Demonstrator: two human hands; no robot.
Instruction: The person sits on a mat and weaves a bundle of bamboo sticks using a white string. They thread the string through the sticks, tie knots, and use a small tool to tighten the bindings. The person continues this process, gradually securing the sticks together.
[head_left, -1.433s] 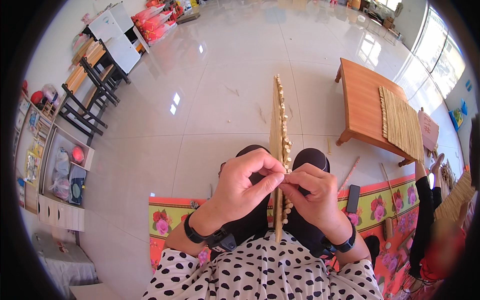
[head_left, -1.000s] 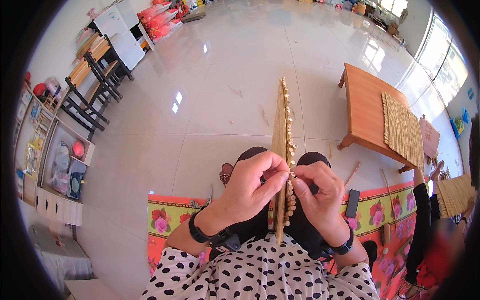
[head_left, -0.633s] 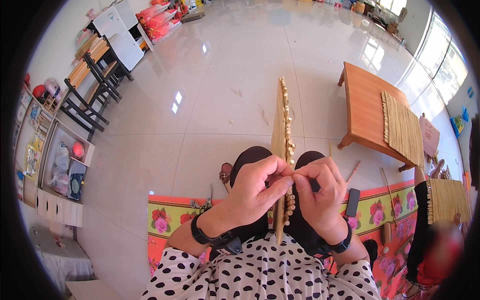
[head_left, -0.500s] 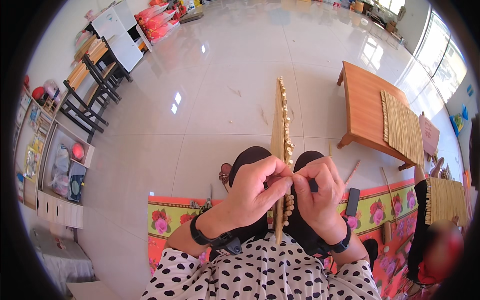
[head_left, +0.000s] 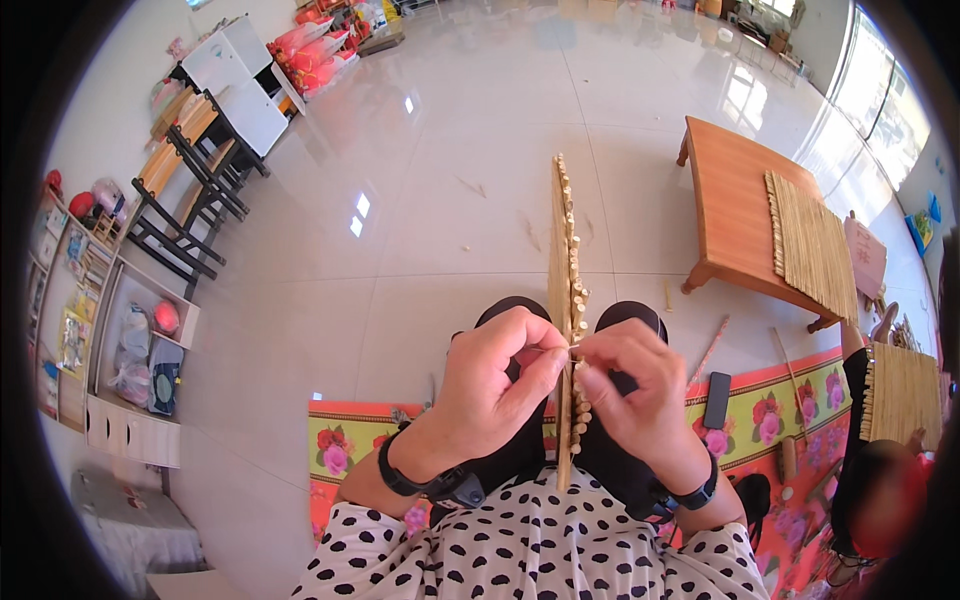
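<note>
A mat of bamboo sticks (head_left: 565, 300) is held upright between the knees, pinched at six o'clock by the left hand (head_left: 497, 390) and right hand (head_left: 635, 400); thread is best kept taut.

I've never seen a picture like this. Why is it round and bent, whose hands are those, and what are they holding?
The picture comes from a small wide-angle camera worn on a person's head, looking down. That lens bends straight lines near the rim, so the floor seems to curve. No machine is here: the two hands are the wearer's own. The left hand and the right hand meet at a long upright panel of thin reed sticks, seen edge-on between the knees, and pinch it with their fingertips. Each wrist wears a dark band. The person sits on a flowered mat laid on a shiny tiled floor. To the right stands a low wooden table with a finished reed mat on it, and another person works nearby at the right edge.
</note>
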